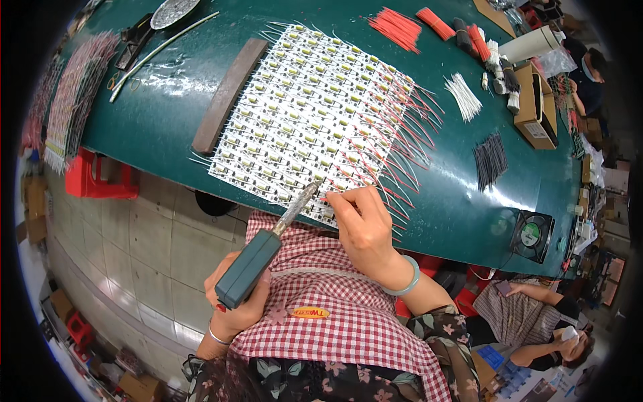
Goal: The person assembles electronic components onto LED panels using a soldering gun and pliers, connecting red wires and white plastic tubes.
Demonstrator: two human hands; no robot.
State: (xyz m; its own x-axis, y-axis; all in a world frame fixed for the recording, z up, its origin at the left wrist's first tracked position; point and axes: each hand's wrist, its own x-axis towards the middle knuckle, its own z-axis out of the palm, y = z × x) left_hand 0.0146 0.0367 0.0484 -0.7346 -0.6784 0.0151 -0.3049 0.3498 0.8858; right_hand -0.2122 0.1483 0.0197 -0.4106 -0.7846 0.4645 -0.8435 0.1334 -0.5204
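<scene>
My left hand point(240, 295) is wrapped round the dark green handle of a soldering iron point(249, 269). Its metal tip reaches the near edge of a white circuit board panel point(281, 107), which carries rows of small yellow-green and black parts. Close to that tip, my right hand point(365, 224) is closed in a pinch at the panel; a bit of red shows at the fingertips, seemingly the end of a thin wire. Red and white wires point(408, 144) stick out along the panel's right side, and white wires fringe its far and left edges.
A dark bar point(230, 94) lies along the panel's left side. Bundles of red wires point(395, 29), white wires point(462, 97) and black wires point(490, 161) lie on the green table point(442, 201). A fan point(532, 233) stands at right; another person point(529, 315) sits nearby.
</scene>
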